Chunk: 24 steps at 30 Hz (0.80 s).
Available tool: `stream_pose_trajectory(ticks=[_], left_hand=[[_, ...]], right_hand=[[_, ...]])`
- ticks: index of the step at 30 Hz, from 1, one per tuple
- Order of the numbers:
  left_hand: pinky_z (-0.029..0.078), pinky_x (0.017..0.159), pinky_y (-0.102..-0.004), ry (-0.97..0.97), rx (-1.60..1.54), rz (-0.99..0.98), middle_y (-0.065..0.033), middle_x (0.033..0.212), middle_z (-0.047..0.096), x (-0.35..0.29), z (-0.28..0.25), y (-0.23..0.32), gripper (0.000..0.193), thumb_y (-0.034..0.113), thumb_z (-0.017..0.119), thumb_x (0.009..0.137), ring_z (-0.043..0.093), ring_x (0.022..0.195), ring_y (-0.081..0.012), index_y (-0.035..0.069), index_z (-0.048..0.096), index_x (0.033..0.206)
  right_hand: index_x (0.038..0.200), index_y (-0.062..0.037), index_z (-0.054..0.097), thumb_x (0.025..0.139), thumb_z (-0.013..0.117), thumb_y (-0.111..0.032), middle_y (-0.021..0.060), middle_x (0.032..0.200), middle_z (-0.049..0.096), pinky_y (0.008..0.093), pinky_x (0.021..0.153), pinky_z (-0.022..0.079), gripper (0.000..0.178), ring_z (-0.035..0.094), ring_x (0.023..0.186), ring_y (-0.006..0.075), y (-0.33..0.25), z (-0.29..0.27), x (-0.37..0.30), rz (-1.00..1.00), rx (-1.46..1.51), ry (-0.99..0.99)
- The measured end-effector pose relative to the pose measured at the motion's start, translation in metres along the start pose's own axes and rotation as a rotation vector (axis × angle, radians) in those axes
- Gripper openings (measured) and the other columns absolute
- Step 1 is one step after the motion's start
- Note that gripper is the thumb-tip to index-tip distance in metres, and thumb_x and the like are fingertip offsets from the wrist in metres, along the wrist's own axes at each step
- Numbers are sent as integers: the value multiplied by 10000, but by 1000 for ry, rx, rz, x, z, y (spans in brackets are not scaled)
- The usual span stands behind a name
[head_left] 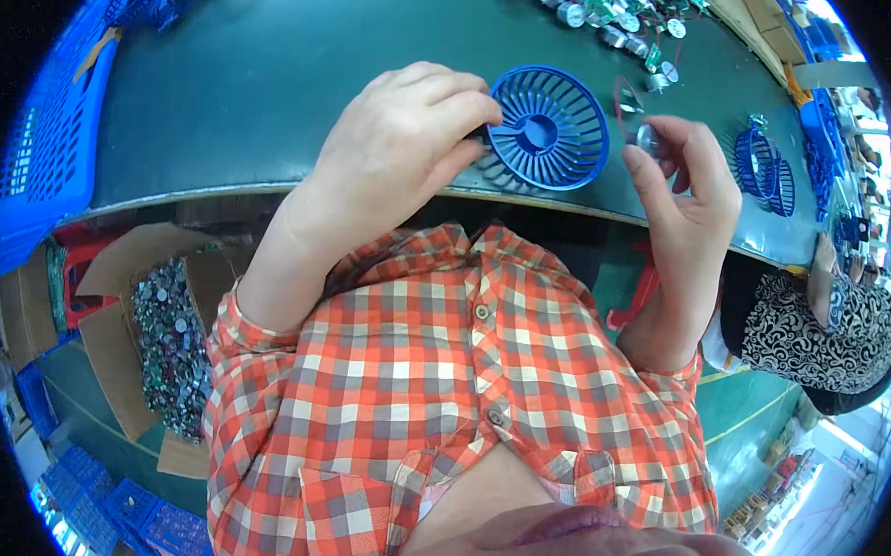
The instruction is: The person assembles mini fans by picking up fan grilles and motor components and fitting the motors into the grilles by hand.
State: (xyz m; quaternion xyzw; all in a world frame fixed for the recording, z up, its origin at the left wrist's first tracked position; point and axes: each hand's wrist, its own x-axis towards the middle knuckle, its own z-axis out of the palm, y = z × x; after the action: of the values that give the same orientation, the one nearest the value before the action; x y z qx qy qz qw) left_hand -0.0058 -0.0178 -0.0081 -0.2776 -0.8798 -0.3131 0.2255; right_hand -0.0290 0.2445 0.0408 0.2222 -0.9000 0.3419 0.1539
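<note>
A round blue plastic fan grille (576,135) with radial slats and a solid hub is tilted up over the green worktable. My left hand (402,127) pinches its left rim between thumb and fingers. To the right of the grille, my right hand (694,170) grips a small silver motor (647,140) between thumb and fingertips. A thin red wire (621,95) runs up from the motor toward a small part at its far end, too small to make out. Motor and grille are apart.
Motors with green circuit boards (626,23) lie heaped at the table's back. More blue grilles (765,168) stand at the right, beside a co-worker in a patterned top (821,329). A blue crate (59,142) is at the left edge. A cardboard box (114,358) of small parts sits below.
</note>
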Motion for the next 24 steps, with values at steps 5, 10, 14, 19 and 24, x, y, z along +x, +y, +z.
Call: stream_pose_trajectory(ticks=[5,10,14,19,24], left_hand=[[530,892,-421,17,-14,11,-139,1095,699,-3,0,-2,254,29,750,779,660,1051,-332,55,676,1020],[544,869,-410,19,-24,23,-144,1077,697,-6,-2,-2,244,25,750,784,665,1038,-326,50,679,1017],[551,864,-411,44,-27,61,-143,1077,694,-7,-2,-2,237,25,751,792,667,1031,-325,46,681,1018],[554,859,-404,48,-6,69,-141,1074,695,-7,2,-2,234,17,749,792,670,1024,-320,41,681,1015],[554,855,-394,42,-11,50,-133,1073,699,-6,1,-3,236,2,740,792,671,1018,-314,46,682,1016]], right_hand=[[1021,-8,698,769,800,-61,84,849,648,338,691,482,277,592,776,238,-17,21,16,-365,-183,-210],[1037,-30,706,775,788,-92,99,880,660,384,720,492,282,591,818,298,-24,29,23,-397,-220,-285],[1050,-35,706,791,767,-80,103,898,662,391,737,496,269,598,833,302,-21,29,28,-408,-170,-309],[1019,-38,696,802,772,-121,101,886,657,396,736,498,244,616,850,303,-17,30,32,-434,-188,-346],[931,-39,653,803,793,-227,89,858,650,393,716,499,267,625,841,296,-21,32,32,-417,-361,-341]])
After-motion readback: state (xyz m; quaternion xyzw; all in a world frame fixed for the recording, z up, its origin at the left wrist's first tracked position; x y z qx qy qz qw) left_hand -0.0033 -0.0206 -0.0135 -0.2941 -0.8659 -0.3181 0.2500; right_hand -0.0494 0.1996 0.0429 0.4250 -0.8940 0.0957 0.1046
